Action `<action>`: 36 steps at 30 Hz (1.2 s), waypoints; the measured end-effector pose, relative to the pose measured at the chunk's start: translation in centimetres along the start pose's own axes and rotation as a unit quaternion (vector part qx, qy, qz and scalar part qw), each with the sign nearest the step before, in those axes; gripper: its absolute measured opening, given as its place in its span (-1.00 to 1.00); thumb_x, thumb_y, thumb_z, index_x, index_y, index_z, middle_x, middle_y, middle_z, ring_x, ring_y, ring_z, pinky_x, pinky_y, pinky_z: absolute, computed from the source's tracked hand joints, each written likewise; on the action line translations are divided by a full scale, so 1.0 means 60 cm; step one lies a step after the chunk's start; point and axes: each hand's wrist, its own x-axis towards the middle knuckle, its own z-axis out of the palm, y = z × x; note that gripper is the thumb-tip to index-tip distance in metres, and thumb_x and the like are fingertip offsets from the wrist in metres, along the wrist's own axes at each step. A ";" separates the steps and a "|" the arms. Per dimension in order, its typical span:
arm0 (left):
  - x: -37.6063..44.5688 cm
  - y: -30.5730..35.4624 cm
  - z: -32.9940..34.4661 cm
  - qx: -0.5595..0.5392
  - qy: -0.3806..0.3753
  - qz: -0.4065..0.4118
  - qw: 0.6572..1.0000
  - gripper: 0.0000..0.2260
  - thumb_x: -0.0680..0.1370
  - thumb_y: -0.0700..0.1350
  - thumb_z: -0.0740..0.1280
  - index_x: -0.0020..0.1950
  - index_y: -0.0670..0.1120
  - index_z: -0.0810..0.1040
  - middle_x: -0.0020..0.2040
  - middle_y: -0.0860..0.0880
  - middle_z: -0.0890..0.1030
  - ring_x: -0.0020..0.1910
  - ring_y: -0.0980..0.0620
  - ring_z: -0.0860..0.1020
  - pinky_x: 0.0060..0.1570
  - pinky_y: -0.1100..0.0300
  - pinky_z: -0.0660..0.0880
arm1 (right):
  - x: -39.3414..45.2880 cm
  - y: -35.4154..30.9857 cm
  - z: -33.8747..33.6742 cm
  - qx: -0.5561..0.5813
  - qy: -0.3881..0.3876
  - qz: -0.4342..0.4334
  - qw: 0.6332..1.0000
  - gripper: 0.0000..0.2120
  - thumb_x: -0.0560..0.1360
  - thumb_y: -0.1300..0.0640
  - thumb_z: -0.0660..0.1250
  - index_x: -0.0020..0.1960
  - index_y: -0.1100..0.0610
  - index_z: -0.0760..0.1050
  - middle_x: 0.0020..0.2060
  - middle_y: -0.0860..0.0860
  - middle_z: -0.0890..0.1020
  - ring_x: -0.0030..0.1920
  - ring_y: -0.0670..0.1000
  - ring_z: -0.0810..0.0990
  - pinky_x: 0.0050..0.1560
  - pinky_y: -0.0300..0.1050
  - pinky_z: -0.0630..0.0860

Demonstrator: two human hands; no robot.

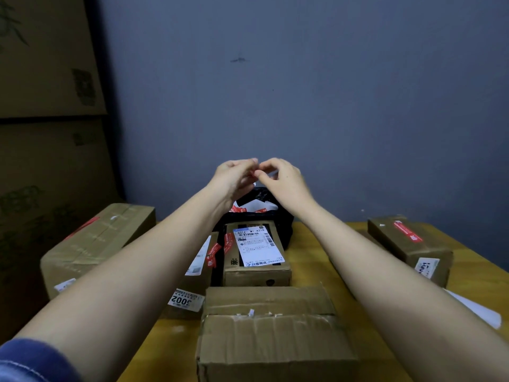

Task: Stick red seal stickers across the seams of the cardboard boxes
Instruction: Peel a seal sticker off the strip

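The room is dim, with soft, even light and a bluish cast on the wall (303,92). Stacked cartons (46,106) left of the wall sink into deep shadow. The hands in front of the wall are slightly blurred. Wide-angle distortion stretches the forearms toward the lower corners. The surface (344,271) shows no glare.

- Nearest cardboard box (275,334) — plain and creased, its taped top seam running across, bare of any red sticker.
- Middle box (257,255), just behind it, carries a white shipping label on top and a red seal sticker (228,242) by its left edge.
- Left box (96,244), long, has a red strip on top.
- Right box (410,244) — a red sticker lies along its top.
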 end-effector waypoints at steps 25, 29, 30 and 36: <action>0.045 -0.050 -0.001 -0.014 0.159 0.034 0.987 -0.76 0.44 -0.35 0.39 -0.10 -0.04 0.45 -0.26 -0.08 0.60 -0.41 0.07 0.55 -0.25 0.23 0.56 | 0.043 0.017 0.053 -0.052 0.001 0.052 0.997 -0.85 0.51 0.01 0.36 0.04 -0.03 0.64 -0.01 -0.04 0.69 0.08 0.00 0.60 0.03 -0.19 0.43; 0.061 -0.064 -0.018 0.152 0.156 0.121 0.968 -0.84 0.46 -0.23 0.35 -0.11 0.03 0.46 -0.21 0.05 0.61 -0.15 0.00 0.63 0.03 0.06 0.57 | 0.048 0.016 0.052 -0.175 -0.028 -0.019 0.984 -0.80 0.56 0.05 0.28 0.12 0.02 0.61 0.02 0.06 0.68 0.11 0.14 0.59 0.05 -0.07 0.46; 0.058 -0.064 -0.020 0.238 0.146 0.154 0.948 -0.90 0.49 -0.16 0.33 -0.07 0.02 0.47 -0.17 0.08 0.60 -0.08 0.00 0.62 0.04 0.07 0.54 | 0.049 0.015 0.053 -0.215 -0.032 -0.032 0.976 -0.79 0.58 0.06 0.24 0.14 0.03 0.59 0.04 0.09 0.66 0.11 0.19 0.58 0.02 -0.05 0.46; 0.065 -0.067 -0.038 0.526 0.094 0.229 0.814 -0.71 0.55 0.06 0.23 0.24 0.01 0.43 0.28 0.00 0.36 0.00 -0.08 0.57 -0.08 0.08 0.47 | 0.080 0.024 0.063 -0.292 -0.054 0.004 0.955 -0.76 0.62 0.08 0.15 0.19 0.12 0.50 0.12 0.19 0.59 0.15 0.26 0.54 0.02 -0.01 0.43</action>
